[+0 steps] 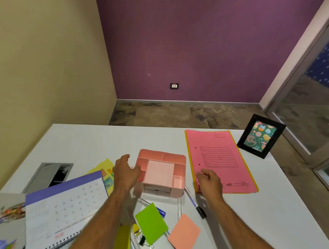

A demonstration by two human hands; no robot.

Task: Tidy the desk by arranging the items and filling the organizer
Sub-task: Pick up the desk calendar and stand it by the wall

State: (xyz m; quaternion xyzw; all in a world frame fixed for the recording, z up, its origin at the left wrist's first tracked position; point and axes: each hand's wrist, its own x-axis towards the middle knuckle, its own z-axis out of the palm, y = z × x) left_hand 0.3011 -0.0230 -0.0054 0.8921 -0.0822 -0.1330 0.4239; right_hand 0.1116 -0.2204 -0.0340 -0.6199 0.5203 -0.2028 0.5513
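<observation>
Pink organizer [161, 170] sits mid-table [96, 140]; the left hand [125, 171] touches its left wall, grip wide, while the right hand [209, 180] hovers over the pink folder [220, 159], fingers loosely curled, holding nothing.

The card in the black picture frame [260, 136] carries a cursive greeting, partly cut off, of which "ppy" and "thday" can be made out. The desk calendar [65, 208] shows a grid of date numbers and a red figure near its spiral edge, all too blurred to read. The pink file folder [221, 161] bears a printed ruled form and small marks, also illegible.
</observation>
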